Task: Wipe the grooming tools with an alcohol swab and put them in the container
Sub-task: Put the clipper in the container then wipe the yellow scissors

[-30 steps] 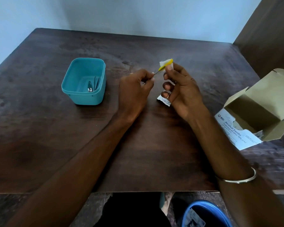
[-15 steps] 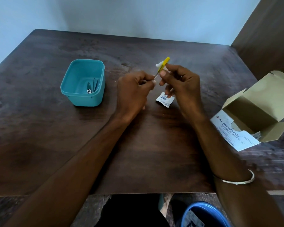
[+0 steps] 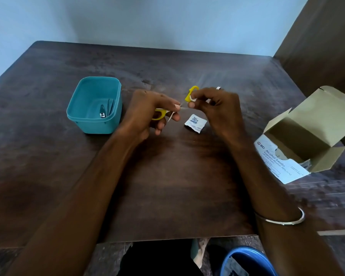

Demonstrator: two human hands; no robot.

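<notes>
On the dark wooden table, at the left, a teal container stands open; inside it lie a nail clipper and other slim tools too dim to name. Just right of it the left hand curls its fingers round the yellow-handled scissors, while the right hand pinches a white alcohol swab against the far handle loop. A torn swab wrapper lies near them. At the far right an open alcohol swab box rests on the table. A blue bin sits below the near edge.
</notes>
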